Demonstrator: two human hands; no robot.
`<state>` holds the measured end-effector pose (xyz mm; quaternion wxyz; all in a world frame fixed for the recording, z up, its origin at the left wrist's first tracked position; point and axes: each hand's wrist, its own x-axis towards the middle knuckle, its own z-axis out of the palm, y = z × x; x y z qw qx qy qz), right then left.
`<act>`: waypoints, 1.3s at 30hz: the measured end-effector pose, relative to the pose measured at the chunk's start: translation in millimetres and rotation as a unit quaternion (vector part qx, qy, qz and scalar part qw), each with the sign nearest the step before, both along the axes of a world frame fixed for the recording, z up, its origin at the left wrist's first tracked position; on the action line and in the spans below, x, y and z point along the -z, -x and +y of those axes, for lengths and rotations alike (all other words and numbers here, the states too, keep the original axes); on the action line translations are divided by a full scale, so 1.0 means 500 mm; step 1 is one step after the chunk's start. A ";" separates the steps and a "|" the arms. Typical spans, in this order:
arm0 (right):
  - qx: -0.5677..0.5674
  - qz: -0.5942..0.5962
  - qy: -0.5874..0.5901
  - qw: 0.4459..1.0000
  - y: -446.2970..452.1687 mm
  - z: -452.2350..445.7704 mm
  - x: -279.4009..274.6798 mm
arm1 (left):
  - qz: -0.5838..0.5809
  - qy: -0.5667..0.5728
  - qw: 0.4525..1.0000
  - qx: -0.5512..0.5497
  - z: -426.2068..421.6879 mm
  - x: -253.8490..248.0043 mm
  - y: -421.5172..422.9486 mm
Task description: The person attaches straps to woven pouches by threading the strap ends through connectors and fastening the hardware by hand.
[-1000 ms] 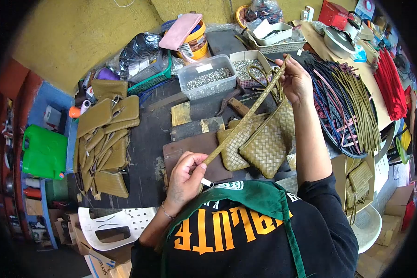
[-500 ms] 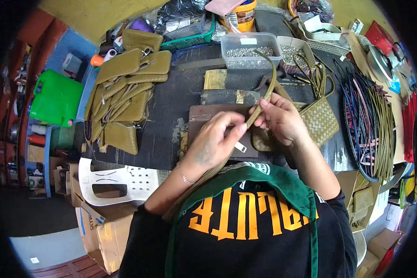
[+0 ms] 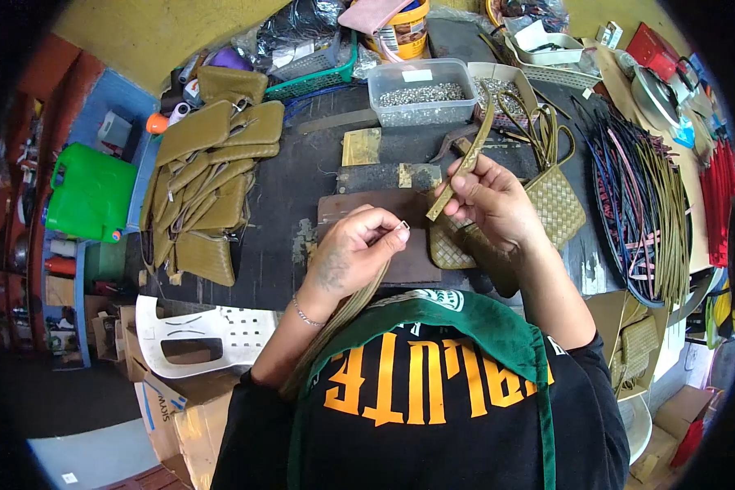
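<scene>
My left hand (image 3: 347,257) is closed, thumb and forefinger pinching a small rectangular metal buckle (image 3: 403,225). A bundle of thin olive straps (image 3: 353,314) runs below that hand along my forearm; whether the hand also grips them is hidden. In my right hand (image 3: 494,200) an olive strap (image 3: 468,163) is pinched near its lower end, its other end curving up and away. The strap and the buckle are apart. Behind my right hand lies an olive woven pouch (image 3: 565,202) with a looped strap, partly covered by the hand.
Olive pouches (image 3: 196,167) are heaped at the left of the dark table. A clear tub of metal studs (image 3: 423,98) stands at the back beside another box of metal pieces (image 3: 502,91). Coloured straps (image 3: 641,208) lie at the right. A white plastic chair (image 3: 200,335) sits front left.
My hands have moved apart. The strap that both were touching is now only in my right hand, and the buckle shows in my left fingertips. The whole view has shifted slightly.
</scene>
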<state>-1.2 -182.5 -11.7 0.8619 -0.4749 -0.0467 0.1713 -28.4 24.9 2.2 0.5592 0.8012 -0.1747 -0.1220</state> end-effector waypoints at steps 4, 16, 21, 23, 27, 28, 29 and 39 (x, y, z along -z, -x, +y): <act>0.004 -0.017 -0.002 1.000 0.012 0.005 -0.006 | 0.012 -0.034 0.999 0.005 0.005 -0.011 0.005; 0.028 0.003 -0.035 0.999 0.034 0.046 -0.002 | 0.026 0.070 0.997 -0.023 -0.002 -0.010 0.019; 0.026 0.007 -0.032 0.999 0.037 0.053 -0.002 | 0.020 0.081 0.996 -0.027 0.001 -0.002 0.019; 0.028 0.011 -0.029 0.999 0.038 0.053 -0.002 | 0.011 0.082 0.996 -0.023 0.001 0.000 0.018; 0.014 0.007 -0.044 0.999 0.042 0.051 -0.005 | 0.021 0.079 0.996 -0.028 0.001 0.000 0.020; 0.010 0.005 -0.051 0.999 0.044 0.052 -0.006 | 0.030 0.081 0.996 -0.032 0.001 -0.001 0.021; 0.011 0.005 -0.051 0.999 0.045 0.054 -0.004 | 0.031 0.081 0.996 -0.032 0.000 -0.003 0.022; 0.017 -0.031 -0.030 0.999 0.052 0.075 0.006 | 0.021 0.079 0.996 -0.021 -0.001 -0.002 0.025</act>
